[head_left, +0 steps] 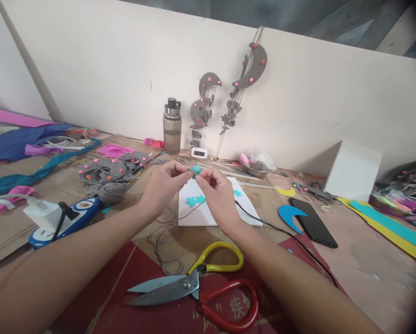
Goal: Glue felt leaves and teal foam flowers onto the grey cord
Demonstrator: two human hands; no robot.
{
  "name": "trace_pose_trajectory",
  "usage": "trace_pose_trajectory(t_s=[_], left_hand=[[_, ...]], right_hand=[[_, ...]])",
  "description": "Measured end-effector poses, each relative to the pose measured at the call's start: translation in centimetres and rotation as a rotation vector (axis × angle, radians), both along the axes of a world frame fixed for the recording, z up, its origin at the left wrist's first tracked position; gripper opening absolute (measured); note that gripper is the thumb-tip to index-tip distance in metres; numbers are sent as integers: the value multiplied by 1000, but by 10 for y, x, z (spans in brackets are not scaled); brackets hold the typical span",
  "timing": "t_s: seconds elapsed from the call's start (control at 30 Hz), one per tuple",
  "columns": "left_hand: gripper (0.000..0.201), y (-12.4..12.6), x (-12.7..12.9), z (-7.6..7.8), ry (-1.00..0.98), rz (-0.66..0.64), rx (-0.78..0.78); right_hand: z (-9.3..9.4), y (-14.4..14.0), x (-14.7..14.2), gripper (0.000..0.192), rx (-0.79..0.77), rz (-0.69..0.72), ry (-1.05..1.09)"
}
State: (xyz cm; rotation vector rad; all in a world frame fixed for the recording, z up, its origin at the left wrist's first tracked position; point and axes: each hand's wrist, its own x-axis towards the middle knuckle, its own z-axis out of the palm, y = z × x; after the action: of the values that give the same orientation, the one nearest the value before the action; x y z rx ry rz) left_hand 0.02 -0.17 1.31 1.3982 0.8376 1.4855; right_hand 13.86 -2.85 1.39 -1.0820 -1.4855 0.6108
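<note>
Teal foam flower (195, 170) pinched between fingertips of left hand (166, 184) and right hand (217, 192), held above white sheet (194, 215) on desk (361, 260). More teal flowers (195, 200) lie on sheet below. Scissors (194, 287) near wrists, grey cord (164, 236) beside. Bottle (172, 126), phone (314, 222), grey felt pieces (110, 174) around; nothing blocks hands.

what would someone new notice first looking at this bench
Probably the left hand and right hand at the centre, pinching a small teal foam flower between them above a white sheet. Next, the big steel scissors with one yellow and one red handle loop lying open in front, and the grey crescent-shaped felt hangings with pink dots on the back wall.
</note>
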Motion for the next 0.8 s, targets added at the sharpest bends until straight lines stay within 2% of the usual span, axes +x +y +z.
trace_pose_trajectory(t_s=[0.33,0.8], left_hand=[[23,-3,2,1,-40,-106,-57],[19,-4,3,2,-45,-187,-61]], right_hand=[[1,1,0,17,14,-39,-1],[3,1,1,19,0,-78,26]])
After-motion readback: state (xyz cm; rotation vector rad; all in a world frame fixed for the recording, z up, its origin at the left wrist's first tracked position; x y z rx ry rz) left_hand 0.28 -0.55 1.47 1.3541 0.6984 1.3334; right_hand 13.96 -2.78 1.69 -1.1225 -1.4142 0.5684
